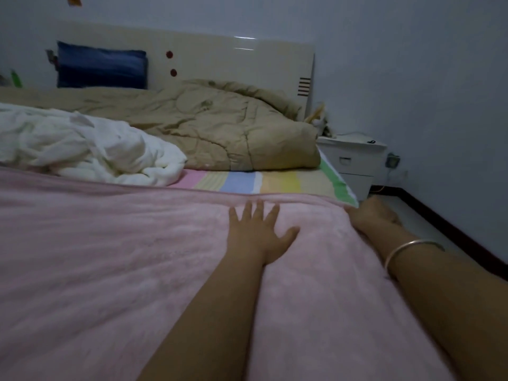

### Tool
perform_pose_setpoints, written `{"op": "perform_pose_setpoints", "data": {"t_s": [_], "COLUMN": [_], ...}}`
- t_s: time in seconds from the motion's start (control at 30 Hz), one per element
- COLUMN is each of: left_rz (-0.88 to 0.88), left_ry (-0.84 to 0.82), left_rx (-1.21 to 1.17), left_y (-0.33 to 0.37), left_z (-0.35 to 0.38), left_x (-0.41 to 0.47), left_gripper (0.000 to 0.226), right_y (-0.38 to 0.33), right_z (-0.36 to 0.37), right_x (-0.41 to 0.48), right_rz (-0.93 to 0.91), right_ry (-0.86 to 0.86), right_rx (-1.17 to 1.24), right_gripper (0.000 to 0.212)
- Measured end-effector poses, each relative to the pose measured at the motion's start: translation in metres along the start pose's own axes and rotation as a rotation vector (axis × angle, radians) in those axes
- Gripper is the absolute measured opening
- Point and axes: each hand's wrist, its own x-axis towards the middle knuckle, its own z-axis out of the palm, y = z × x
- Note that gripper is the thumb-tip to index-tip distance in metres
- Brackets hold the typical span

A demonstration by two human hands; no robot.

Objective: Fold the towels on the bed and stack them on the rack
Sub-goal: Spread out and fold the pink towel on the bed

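Note:
A large pink towel (115,257) lies spread flat over the near part of the bed. My left hand (258,232) presses flat on it near its far right corner, fingers spread and straight. My right hand (371,214) is at the towel's right edge by the bed's side, with its fingers curled over that edge and hidden behind the cloth. A crumpled white towel (90,149) lies in a heap further back on the left.
A tan quilt (220,127) is bunched against the cream headboard (233,56), with a blue pillow (101,66) at the back left. The striped sheet (247,182) shows between quilt and towel. A white nightstand (354,160) stands right of the bed, by the wall.

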Motion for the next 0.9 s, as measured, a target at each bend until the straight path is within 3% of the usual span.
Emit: {"op": "perform_pose_setpoints", "data": {"t_s": [0.1,0.13,0.23,0.3,0.37,0.4,0.57,0.63,0.7,0.73,0.83,0.9], "left_rz": [0.011,0.011,0.034,0.111,0.15,0.15,0.155,0.12,0.114,0.138,0.211,0.254], "left_ry": [0.002,-0.004,0.098,0.295,0.456,0.455,0.102,-0.031,-0.079,-0.078,-0.083,-0.104], "left_rx": [0.038,0.04,0.014,-0.076,-0.178,-0.224,-0.314,-0.298,-0.337,-0.376,-0.484,-0.462], "left_y": [0.001,0.0,-0.003,0.0,0.002,0.002,0.002,0.013,0.029,0.041,0.082,0.109], "left_z": [0.003,0.003,-0.001,-0.013,-0.02,-0.027,-0.054,-0.075,-0.093,-0.102,-0.119,-0.124], "left_x": [0.004,0.003,-0.001,-0.016,-0.048,-0.071,-0.191,-0.237,-0.282,-0.308,-0.379,-0.423], "left_gripper": [0.082,0.082,0.075,0.059,0.038,0.032,0.063,0.067,0.069,0.071,0.07,0.064], "right_y": [-0.02,-0.025,-0.006,0.023,0.044,0.049,0.082,0.104,0.126,0.138,0.163,0.17], "right_z": [-0.009,-0.018,-0.038,-0.05,-0.056,-0.061,-0.097,-0.13,-0.167,-0.185,-0.221,-0.237], "right_x": [-0.038,-0.064,-0.16,-0.209,-0.216,-0.212,-0.225,-0.25,-0.283,-0.303,-0.358,-0.387], "right_rz": [-0.328,-0.441,-0.624,-0.589,-0.533,-0.465,-0.159,-0.122,-0.147,-0.13,-0.024,0.093], "right_ry": [0.123,0.087,-0.29,-0.481,-0.477,-0.453,-0.472,-0.358,-0.179,-0.174,-0.45,-0.65], "right_rx": [-0.108,-0.165,-0.279,-0.294,-0.297,-0.285,-0.197,-0.042,0.043,0.073,0.145,0.33], "right_gripper": [0.047,0.048,0.059,0.074,0.083,0.078,0.067,0.056,0.038,0.033,0.035,0.038]}}
